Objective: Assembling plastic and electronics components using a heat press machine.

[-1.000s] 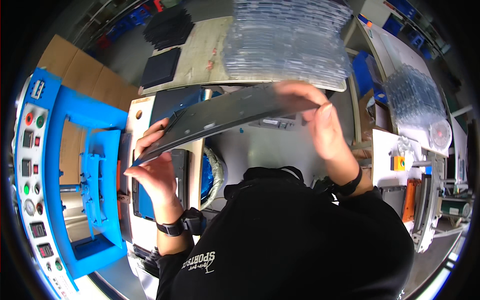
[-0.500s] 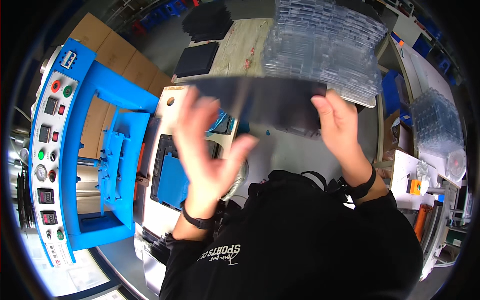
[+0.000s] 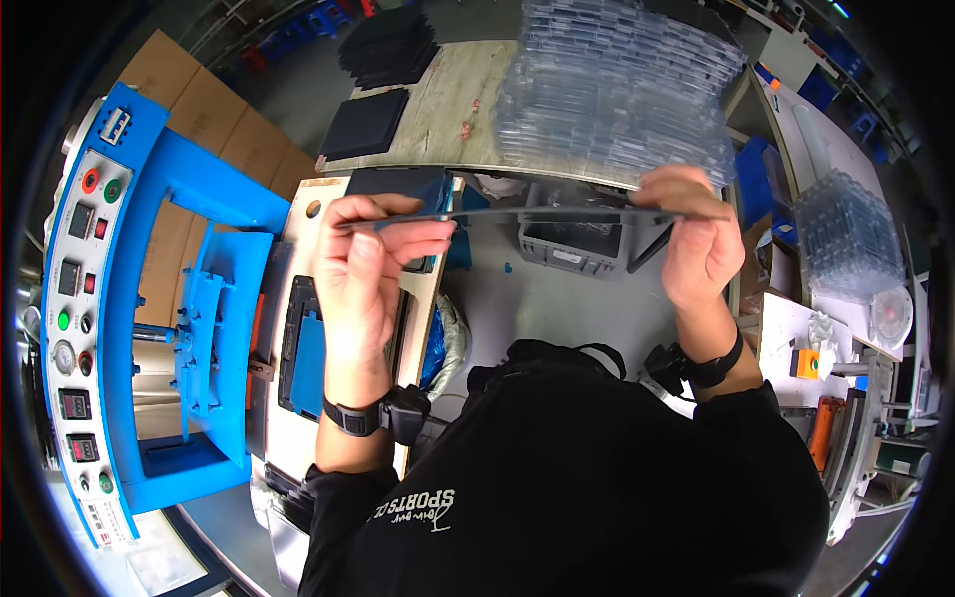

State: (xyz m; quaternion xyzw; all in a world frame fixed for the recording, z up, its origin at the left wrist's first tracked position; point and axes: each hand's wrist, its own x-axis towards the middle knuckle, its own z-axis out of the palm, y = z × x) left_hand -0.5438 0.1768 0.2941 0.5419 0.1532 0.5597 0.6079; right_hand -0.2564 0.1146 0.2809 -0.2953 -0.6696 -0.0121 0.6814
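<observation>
A thin dark flat panel (image 3: 537, 214) is held up in front of me, seen almost edge-on. My left hand (image 3: 363, 274) pinches its left end, thumb below and fingers along the edge. At the other end, my right hand (image 3: 701, 239) grips it between thumb and fingers. A short dark strip slants down beside the right hand; I cannot tell whether it belongs to the panel. Below and left of my left hand, a blue pad (image 3: 309, 365) lies in a black frame on the pale worktop (image 3: 276, 428).
A blue press with a control panel (image 3: 75, 338) stands at the left. Black sheets (image 3: 365, 122) and tall stacks of clear plastic trays (image 3: 607, 90) occupy the far table. Beneath it, a grey crate (image 3: 572, 257) sits on the floor. More clear trays (image 3: 849, 239) stand at the right.
The panel has tilted from showing its broad dark face to nearly edge-on. My left hand, spread and blurred before, has closed on its left end. The right hand keeps hold.
</observation>
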